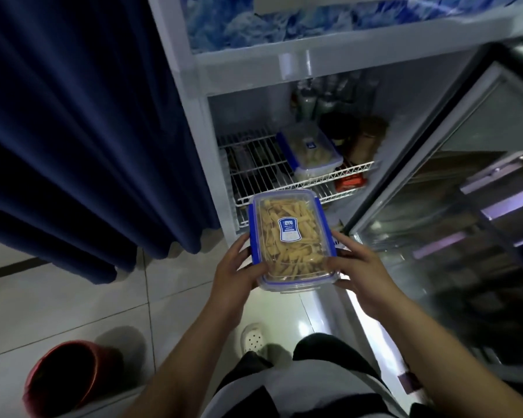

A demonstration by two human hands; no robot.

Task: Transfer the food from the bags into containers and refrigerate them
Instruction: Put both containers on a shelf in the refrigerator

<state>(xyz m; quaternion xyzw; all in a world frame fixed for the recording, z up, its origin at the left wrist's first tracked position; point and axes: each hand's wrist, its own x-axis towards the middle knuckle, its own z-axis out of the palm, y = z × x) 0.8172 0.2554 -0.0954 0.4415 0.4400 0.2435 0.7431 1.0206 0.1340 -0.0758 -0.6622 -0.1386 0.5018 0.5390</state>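
Both the left hand [234, 271] and right hand [358, 267] grip the clear blue-clipped plastic container of yellow food strips [292, 239]. Keep it level, then slide it onto the bare left part of the white wire fridge shelf [254, 164], beside the matching stored container [310, 150].

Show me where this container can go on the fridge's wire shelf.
Bare patch: the wire shelf left of the stored container, up to the fridge's left wall. Crowded: right and back, with jars and bottles. Both the left hand and right hand grip the held container.

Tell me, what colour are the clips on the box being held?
Blue, on the clear-lidded box that both hands hold; the head view shows it best.
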